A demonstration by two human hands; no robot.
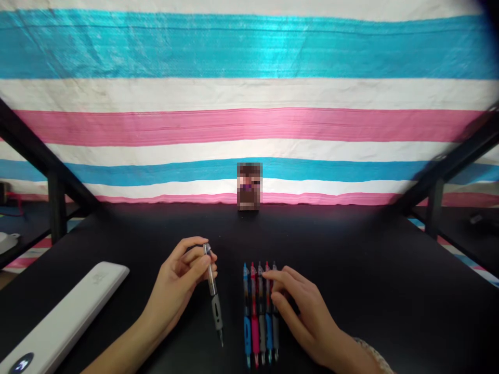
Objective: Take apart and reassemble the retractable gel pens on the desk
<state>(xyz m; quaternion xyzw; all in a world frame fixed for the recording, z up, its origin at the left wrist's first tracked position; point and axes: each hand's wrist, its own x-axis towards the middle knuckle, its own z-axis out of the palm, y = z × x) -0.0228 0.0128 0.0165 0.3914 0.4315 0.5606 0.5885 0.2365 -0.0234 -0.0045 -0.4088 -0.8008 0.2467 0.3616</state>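
My left hand [175,288] pinches a grey-gripped ballpoint pen [217,311] by its clear upper barrel, with the tip slanting down toward me. Right of it, several more pens lie side by side in a neat row: a blue pen [247,332], a pink pen [255,332], a grey pen [262,332], a second blue pen [268,330] and another grey pen [276,332]. Over the right side of that row rests my right hand [307,317], fingers bent and apart, fingertips at the pens' upper barrels. Nothing shows in its grasp.
A long white device [66,317] with a small lit display lies at the left on the black table [335,239]. A small pixelated object [249,187] stands at the back edge. Black frame bars slope along both sides, before a striped sheet [249,124].
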